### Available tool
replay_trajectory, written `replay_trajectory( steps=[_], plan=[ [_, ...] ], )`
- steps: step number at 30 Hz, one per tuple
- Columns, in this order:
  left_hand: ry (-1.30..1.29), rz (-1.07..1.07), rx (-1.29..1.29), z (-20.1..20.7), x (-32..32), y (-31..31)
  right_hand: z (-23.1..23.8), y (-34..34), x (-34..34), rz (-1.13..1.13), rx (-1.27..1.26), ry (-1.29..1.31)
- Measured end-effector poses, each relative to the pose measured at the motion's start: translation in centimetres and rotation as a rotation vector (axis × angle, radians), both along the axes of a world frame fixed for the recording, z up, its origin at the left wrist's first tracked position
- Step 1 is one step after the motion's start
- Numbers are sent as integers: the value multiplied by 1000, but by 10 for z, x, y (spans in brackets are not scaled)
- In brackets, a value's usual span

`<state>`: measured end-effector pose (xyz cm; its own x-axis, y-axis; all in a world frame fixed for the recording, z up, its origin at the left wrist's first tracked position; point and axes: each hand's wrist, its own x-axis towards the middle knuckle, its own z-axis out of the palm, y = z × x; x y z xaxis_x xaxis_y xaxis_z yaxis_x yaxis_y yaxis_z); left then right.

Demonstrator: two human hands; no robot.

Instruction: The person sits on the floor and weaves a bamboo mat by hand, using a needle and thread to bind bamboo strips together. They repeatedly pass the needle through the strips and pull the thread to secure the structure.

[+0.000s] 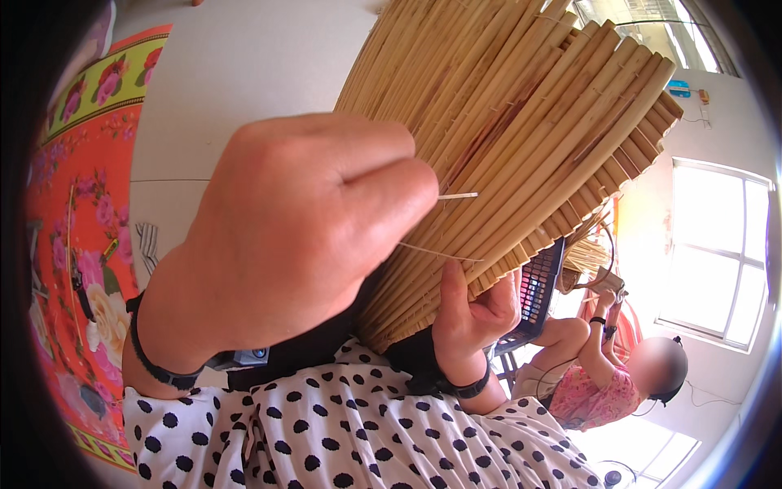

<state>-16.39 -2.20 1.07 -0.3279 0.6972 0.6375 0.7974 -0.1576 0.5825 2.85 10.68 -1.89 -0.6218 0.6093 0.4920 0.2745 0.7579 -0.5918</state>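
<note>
A mat of straw-coloured reeds [489, 122], bound side by side with thread, slants across the middle toward the upper right. My left hand [301, 220], large and close, is closed in a pinch above its near part. A thin pale needle-like piece [458, 196] sticks out of those fingers; the rest of it is hidden. Below it, a fine thread [436, 250] runs from behind the left hand to the reeds near the mat's lower edge. My right hand [476, 314] grips that edge, its thumb upright against the reeds and its fingers curled beside it.
White cloth with black dots [342, 424] covers my lap. A dark plastic basket [542, 289] stands beyond the mat's right edge. At the right another person [590, 383] sits with both hands on a tan object. A red flowered cloth [98, 269] lies at the left.
</note>
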Motion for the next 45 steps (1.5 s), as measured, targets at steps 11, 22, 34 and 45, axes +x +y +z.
replay_trajectory(
  steps=[11, 22, 34, 45],
  plan=[
    [-17, -61, 28, -12, 31, 7, 0, 0, -1, 24, -19, 11],
    [2, -72, -2, -11, 33, 8, 1, 0, -3, 31, -6, 23],
    [13, -62, -10, -9, 33, 7, 1, 0, -2, 34, -19, 20],
    [20, -72, -2, -10, 30, 9, 4, -1, -3, 27, -10, -21]
  ],
)
